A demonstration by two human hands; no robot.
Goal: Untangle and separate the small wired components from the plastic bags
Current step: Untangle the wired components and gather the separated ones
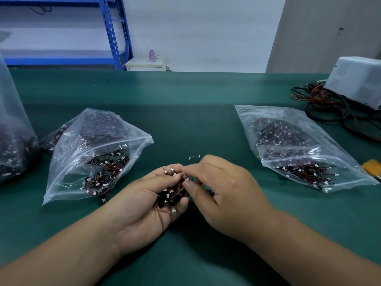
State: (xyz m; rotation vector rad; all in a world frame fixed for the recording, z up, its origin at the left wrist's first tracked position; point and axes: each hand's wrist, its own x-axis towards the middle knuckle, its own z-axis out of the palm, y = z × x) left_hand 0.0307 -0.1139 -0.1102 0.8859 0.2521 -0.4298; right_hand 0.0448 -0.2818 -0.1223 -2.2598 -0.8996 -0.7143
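Left hand (144, 205), grip cupped, is holding the tangled clump of wired connectors (171, 194) over the counter (185, 120). Right hand (218, 182) is pinching strands at the clump's upper-right edge, probably pulling rightward.

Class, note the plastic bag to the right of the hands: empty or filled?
Filled: the clear plastic bag shows many dark, white-tipped wired components inside it.

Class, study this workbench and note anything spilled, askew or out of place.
One wired component lies on the green mat, just outside the near edge of the front left bag, as if spilled. Two white connectors beyond the right hand may be loose or held; I cannot tell.
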